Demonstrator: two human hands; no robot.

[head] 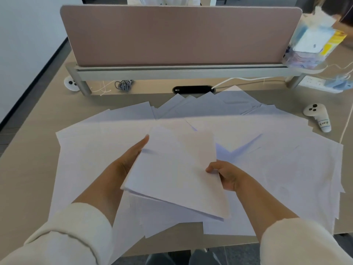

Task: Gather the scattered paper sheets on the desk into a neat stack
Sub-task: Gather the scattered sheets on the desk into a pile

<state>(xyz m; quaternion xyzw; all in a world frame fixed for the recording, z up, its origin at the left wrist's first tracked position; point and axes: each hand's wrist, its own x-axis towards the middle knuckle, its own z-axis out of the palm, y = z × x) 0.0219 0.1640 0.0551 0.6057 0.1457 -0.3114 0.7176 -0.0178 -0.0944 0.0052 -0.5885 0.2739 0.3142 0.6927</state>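
Observation:
A small stack of white sheets is lifted above the desk, tilted, between both hands. My left hand supports its left edge, thumb lying along the top and the fingers hidden underneath. My right hand pinches the stack's right edge with curled fingers. Many more loose white sheets lie fanned and overlapping across the beige desk, from the left side round to the right edge.
A pink divider panel on a grey rail closes off the back. A white controller lies at the right, another at the back left. Cables, a power strip and a tissue pack sit at the back right.

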